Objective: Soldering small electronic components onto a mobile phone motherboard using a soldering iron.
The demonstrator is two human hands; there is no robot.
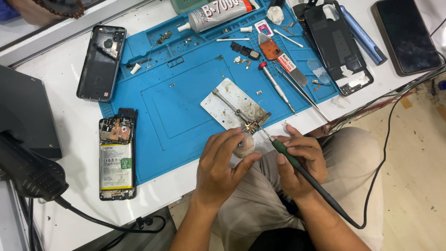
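**Mia:** What is the right hand [297, 160] doing?

**Dad:** Its fingers are wrapped tight around a green soldering iron [284, 152], held like a pencil so the hot tip stays steady.

**Mia:** Where does the tip go?

**Dad:** To a tiny circuit part [252, 126], clipped at the edge of a metal holder plate [230, 104] so it can't slide.

**Mia:** And the left hand [220, 167]?

**Dad:** It is closed around a small round lump [245, 145], just under the part, close to the tip.

**Mia:** Why the blue mat [186, 93]?

**Dad:** It shields the white surface [65, 116]. An open phone [116, 158] waits beside it.
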